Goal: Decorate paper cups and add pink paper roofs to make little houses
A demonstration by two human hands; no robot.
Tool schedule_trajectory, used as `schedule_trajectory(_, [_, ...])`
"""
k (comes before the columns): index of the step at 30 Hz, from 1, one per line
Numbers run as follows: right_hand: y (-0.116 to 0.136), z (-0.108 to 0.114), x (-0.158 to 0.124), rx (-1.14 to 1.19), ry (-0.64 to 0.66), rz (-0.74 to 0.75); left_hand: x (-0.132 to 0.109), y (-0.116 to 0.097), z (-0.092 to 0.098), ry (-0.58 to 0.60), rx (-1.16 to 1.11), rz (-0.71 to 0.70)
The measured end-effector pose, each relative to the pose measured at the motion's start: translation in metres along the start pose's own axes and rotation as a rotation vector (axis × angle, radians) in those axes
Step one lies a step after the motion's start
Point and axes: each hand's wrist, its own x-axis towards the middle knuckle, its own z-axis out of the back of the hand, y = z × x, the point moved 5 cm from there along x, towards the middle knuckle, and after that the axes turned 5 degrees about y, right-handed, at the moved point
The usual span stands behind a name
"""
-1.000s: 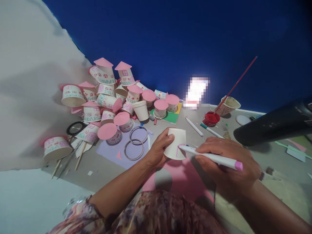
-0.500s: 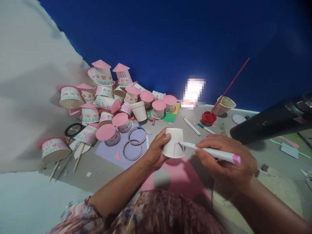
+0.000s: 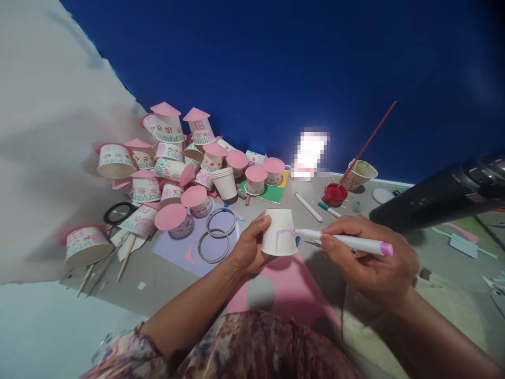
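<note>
My left hand grips a white paper cup turned upside down, its thumb on the near left side and the other fingers hidden behind. On the cup's lower side is a pink arch outline. My right hand pinches a white marker with a pink end, its tip pointing left at the cup's right side. Whether the tip touches the cup I cannot tell. Below the cup lies a pink sheet with a round hole cut in it.
Decorated cups with pink paper cones are heaped at left. Two grey rings lie on lilac paper. Behind my hands are loose markers, a red paint pot and a patterned cup. A dark cylinder juts in from the right.
The pink line on the cup has grown from a partial curve into an arch reaching down its right side. The marker tip has shifted slightly right, and the whole view has moved a little.
</note>
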Motion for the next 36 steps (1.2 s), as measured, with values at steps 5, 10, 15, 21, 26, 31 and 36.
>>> schedule_trajectory(5, [0.002, -0.0016, -0.0006, -0.001, 0.008, 0.014, -0.0008, 0.0017, 0.0032, -0.052, -0.052, 0.032])
schedule_trajectory(10, [0.0019, -0.0029, -0.0011, 0.004, -0.003, 0.018, -0.0016, 0.0027, 0.0002, -0.063, -0.078, 0.048])
schedule_trajectory(15, [0.0034, -0.0022, 0.0021, 0.0, 0.017, 0.02, -0.0024, 0.0039, 0.0025, -0.072, -0.077, 0.073])
schedule_trajectory(21, [0.0046, 0.0002, 0.0041, 0.026, 0.007, 0.013, -0.0033, 0.0039, 0.0041, -0.062, -0.074, 0.111])
schedule_trajectory(26, [0.003, -0.0017, 0.0015, 0.042, 0.026, 0.014, -0.0036, 0.0048, 0.0034, -0.041, -0.065, 0.111])
schedule_trajectory(31, [0.002, -0.0003, -0.0007, 0.065, 0.002, -0.003, -0.0045, 0.0042, 0.002, -0.026, -0.072, 0.113])
schedule_trajectory(36, [0.0031, -0.0013, 0.0017, 0.052, 0.033, 0.014, -0.0045, 0.0031, 0.0011, -0.032, -0.077, 0.104])
